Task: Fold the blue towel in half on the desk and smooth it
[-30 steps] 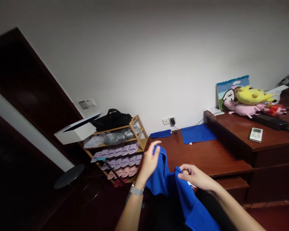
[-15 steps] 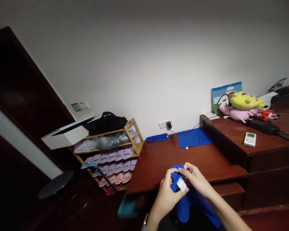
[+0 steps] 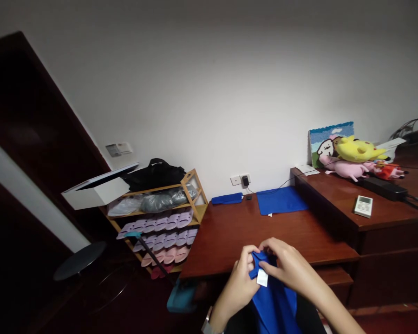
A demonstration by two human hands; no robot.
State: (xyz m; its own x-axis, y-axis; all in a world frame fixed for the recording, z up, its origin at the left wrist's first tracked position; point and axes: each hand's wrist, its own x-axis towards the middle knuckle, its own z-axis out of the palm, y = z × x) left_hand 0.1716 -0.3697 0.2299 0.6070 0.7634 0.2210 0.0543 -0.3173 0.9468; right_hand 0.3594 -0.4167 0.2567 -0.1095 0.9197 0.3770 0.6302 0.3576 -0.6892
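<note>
A blue cloth (image 3: 273,304) with a small white label (image 3: 262,278) hangs from my two hands, in front of the desk's near edge. My left hand (image 3: 239,285) pinches the top of the cloth from the left side. Close beside it, my right hand (image 3: 284,264) grips the same upper edge, its thumb lying on the cloth just above the label. The lower part of the cloth drapes down over my lap and runs out of view at the bottom.
On the brown desk (image 3: 226,236) lie a folded blue cloth (image 3: 226,198) and a flat blue cloth (image 3: 282,201). The higher surface at right holds a remote control (image 3: 363,206), plush toys (image 3: 360,150) and a black adapter (image 3: 385,188). A shoe rack (image 3: 195,185) with slippers stands left.
Both hands have lowered slightly and shifted their hold on the cloth's top edge. The cloth, bunched before, now hangs more spread out, and the label hangs straighter.
</note>
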